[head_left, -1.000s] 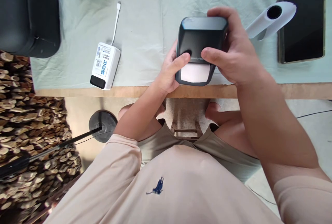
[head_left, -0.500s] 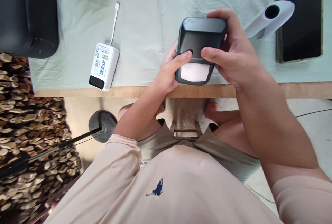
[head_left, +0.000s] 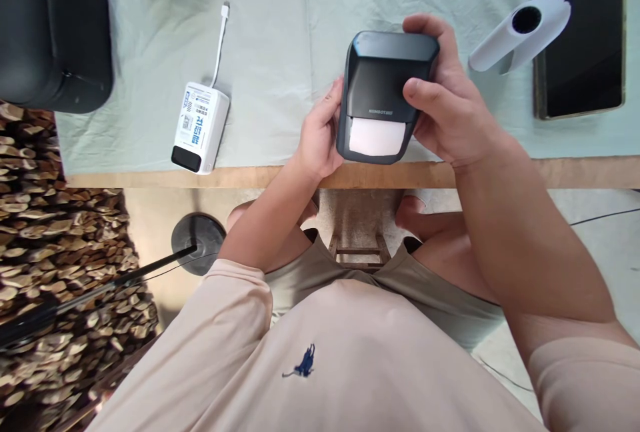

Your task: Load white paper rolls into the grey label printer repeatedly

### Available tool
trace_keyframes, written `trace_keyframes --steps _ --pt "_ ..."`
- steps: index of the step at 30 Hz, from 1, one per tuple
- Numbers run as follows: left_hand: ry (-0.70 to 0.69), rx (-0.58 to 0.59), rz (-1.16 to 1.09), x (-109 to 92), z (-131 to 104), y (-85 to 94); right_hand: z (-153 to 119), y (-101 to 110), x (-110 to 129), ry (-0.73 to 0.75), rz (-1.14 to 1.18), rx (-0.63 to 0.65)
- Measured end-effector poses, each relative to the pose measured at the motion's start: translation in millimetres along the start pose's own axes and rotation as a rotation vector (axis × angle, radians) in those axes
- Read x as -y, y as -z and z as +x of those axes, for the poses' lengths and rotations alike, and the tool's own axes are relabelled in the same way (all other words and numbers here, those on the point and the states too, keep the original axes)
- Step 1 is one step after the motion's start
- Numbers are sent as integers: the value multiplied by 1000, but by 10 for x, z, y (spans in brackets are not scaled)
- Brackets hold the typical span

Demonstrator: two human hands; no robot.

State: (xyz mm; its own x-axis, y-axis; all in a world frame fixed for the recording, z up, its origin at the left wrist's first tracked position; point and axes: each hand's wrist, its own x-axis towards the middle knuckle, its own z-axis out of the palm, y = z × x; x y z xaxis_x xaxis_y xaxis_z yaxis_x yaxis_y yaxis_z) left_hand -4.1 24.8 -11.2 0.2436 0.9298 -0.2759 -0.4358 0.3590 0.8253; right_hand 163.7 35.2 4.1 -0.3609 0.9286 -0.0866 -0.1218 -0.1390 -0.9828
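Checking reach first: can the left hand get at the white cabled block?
Probably yes; nothing stands between the left hand and the block, but that hand helps hold the black device.

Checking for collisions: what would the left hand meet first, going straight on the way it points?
Probably the black device: the left hand is at its side, though exact depth is unclear.

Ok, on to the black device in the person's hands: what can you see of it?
The black device is a rounded, boxy unit that looks like matte plastic, with a shinier slanted band at its far end. Small pale lettering sits above a whitish panel at the near end. It is held face up, slightly askew, near the table's wooden edge. The left hand grips its left side; the right hand wraps its right side, thumb on the upper face. Its underside is hidden.
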Motion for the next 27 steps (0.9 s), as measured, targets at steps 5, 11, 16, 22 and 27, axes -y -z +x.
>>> trace_keyframes --steps 5,11,16,22,27 --pt "10 -9 47 -29 -4 -9 3 102 4 32 -151 70" --pt "22 -43 118 -61 -38 11 -13 123 70 220 -377 -149" --pt "4 79 99 -33 -35 20 12 -124 225 494 -357 -638" --pt "-4 177 16 -32 -40 0 42 -194 302 374 -210 -696" --pt "-3 144 28 -27 -41 -7 -36 -50 293 288 -679 -491"
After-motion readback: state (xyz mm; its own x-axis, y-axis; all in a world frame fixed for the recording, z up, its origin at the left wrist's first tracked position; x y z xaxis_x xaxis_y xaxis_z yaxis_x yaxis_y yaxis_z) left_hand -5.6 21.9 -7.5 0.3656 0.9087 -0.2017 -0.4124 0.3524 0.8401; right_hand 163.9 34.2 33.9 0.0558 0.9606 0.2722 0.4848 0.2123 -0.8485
